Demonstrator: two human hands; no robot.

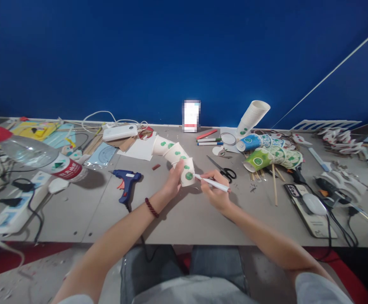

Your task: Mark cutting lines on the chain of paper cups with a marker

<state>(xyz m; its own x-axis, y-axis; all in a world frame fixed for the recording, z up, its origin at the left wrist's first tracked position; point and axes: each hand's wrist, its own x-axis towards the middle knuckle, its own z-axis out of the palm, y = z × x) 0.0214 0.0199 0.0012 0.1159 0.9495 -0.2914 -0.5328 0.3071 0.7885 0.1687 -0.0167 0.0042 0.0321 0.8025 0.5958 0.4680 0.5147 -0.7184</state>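
My left hand point(171, 182) grips the near end of a curved chain of white paper cups point(176, 155) printed with green marks. The cups are joined one into another and arch away to the upper left. In my right hand point(216, 192) is a white marker pen point(213, 183), its tip touching or very close to the nearest cup beside a round green mark. Black scissors point(226, 170) lie just beyond my right hand. A blue glue gun point(126, 181) rests on the table left of my left hand.
Two patterned cup chains, blue point(250, 142) and green point(258, 159), lie right, before a leaning stack of white cups point(255, 114). A water bottle point(41, 156) and power strip point(19, 202) stand left. A phone point(310, 211) lies right; pens point(209, 142) lie behind.
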